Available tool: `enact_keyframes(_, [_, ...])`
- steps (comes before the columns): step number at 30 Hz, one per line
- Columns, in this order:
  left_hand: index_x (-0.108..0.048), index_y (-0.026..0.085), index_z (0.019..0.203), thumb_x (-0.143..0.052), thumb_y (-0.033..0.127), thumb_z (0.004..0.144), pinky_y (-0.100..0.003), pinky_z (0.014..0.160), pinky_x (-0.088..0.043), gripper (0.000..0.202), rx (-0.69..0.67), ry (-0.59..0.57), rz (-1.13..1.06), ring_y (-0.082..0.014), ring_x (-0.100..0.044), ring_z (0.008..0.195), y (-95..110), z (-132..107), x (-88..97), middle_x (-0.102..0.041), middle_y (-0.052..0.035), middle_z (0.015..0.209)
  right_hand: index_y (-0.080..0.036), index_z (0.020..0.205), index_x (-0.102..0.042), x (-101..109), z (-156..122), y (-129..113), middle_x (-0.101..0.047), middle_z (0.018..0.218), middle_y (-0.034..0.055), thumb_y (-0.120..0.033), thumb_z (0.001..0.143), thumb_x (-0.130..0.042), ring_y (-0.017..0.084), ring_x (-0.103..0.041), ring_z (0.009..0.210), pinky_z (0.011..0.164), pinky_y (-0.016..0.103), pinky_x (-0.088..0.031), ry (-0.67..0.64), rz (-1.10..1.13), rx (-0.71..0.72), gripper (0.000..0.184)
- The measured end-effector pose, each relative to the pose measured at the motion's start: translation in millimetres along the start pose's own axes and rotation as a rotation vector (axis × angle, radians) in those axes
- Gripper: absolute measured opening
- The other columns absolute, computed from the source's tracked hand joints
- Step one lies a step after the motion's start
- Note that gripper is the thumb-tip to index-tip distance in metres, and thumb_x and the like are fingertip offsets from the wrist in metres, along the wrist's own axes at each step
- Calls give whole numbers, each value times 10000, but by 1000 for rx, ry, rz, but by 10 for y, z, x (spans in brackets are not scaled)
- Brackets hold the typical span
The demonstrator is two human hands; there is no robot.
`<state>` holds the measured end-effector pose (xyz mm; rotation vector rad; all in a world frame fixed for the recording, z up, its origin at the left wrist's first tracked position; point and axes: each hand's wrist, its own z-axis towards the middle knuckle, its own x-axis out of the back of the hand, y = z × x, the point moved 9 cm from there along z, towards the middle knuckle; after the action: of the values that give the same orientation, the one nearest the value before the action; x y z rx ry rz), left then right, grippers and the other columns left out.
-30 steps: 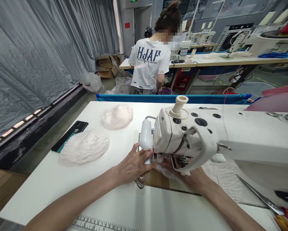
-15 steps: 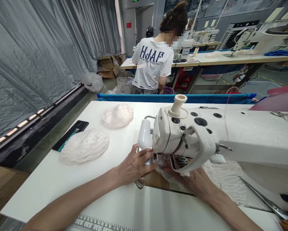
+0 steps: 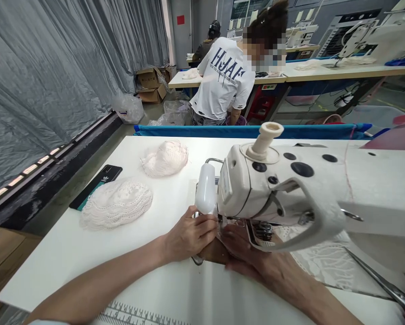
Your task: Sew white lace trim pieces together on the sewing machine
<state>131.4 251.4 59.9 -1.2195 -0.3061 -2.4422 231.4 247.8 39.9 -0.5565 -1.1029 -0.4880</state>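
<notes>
A white sewing machine (image 3: 290, 185) stands on the white table (image 3: 148, 280) in front of me. My left hand (image 3: 189, 234) rests at the needle area under the machine head, fingers curled and pinched on the white lace fabric (image 3: 320, 257). My right hand (image 3: 246, 253) lies under the machine head just right of the left, fingers pressing the same lace where it feeds in; its fingertips are partly hidden by the machine. The lace spreads to the right under the machine arm.
Two heaps of white lace pieces (image 3: 116, 204) (image 3: 165, 159) lie on the table's left half, beside a black phone (image 3: 96, 180). Scissors (image 3: 385, 284) lie at the right edge. A person in a white T-shirt (image 3: 226, 81) stands beyond the blue table edge.
My view has shifted closer to the machine head. My right hand has slid left toward the needle, nearer my left hand. The person behind has turned and leaned right.
</notes>
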Motion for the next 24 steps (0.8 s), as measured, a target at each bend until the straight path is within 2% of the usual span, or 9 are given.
enact_keyframes(7, [-524,155,862,-419,57,899,-329,849,-348,148,18,-18,9,-108,-578,861,-25,-35,-45,-666,-4,952,-221,1062,-643,42,32,-80,-684,972,59,-342,865,-568,227,-627,848,784,381,-480,-38,48,62,243])
enact_keyframes(13, [-500,146,822,-396,34,889,-324,829,-355,167,8,-37,20,-108,-569,850,-23,-25,-62,-652,0,917,-238,1083,-632,64,41,-100,-692,986,57,-352,865,-565,243,-633,863,765,396,-489,-36,27,52,255])
enact_keyframes(19, [-503,155,803,-349,20,887,-335,863,-328,221,46,-128,24,-97,-560,799,-43,-24,-111,-625,-9,897,-209,1149,-591,92,75,-152,-663,1109,56,-375,884,-527,231,-627,942,802,356,-501,-40,41,63,319])
enact_keyframes(24, [-537,153,986,-395,32,881,-341,878,-307,214,66,-166,-28,-109,-561,865,-48,-38,-93,-629,-18,876,-184,1171,-573,109,81,-159,-676,1082,68,-384,895,-505,234,-632,929,827,370,-488,-19,37,73,348])
